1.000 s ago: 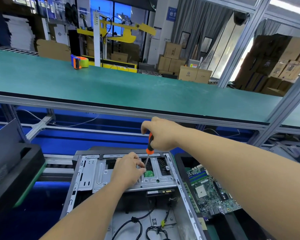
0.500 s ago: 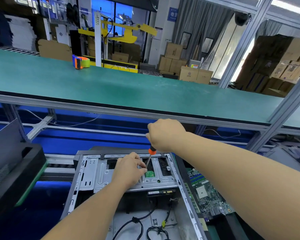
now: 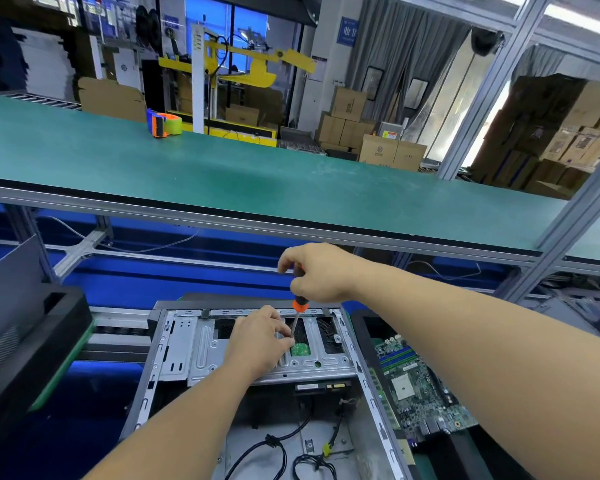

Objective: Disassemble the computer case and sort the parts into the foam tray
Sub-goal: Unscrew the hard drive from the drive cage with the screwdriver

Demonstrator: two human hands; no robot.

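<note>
Green worktop shelf (image 3: 222, 174) runs across the upper frame, above and behind the computer case (image 3: 174, 341); a tape dispenser (image 3: 163, 123) sits on it toward the far edge, well apart from the case.

Computer case lies open on its side at bottom centre. Black cables (image 3: 274, 445) are on its floor, nearer the camera than the metal drive bracket (image 3: 205, 351) that spans the case at its far end. Small green board (image 3: 300, 349) shows through a cutout in the bracket.

Motherboard (image 3: 420, 386) is already out, lying just right of the case in a black tray (image 3: 364, 320); whether that tray is foam, can't tell. Black foam block (image 3: 49, 327) and a grey panel (image 3: 11, 282) stand left of the case.

Right hand (image 3: 321, 271) is above the case's far edge, fingers wrapped round the handle of the orange-and-black screwdriver (image 3: 298, 299); shaft points down into the bracket, beside the green board. Left hand (image 3: 260, 344) rests on the bracket, fingertips (image 3: 286, 336) pinched in at the screwdriver shaft near its tip. Screw itself is hidden by the fingers. Hands are close together, right one over the left.
</note>
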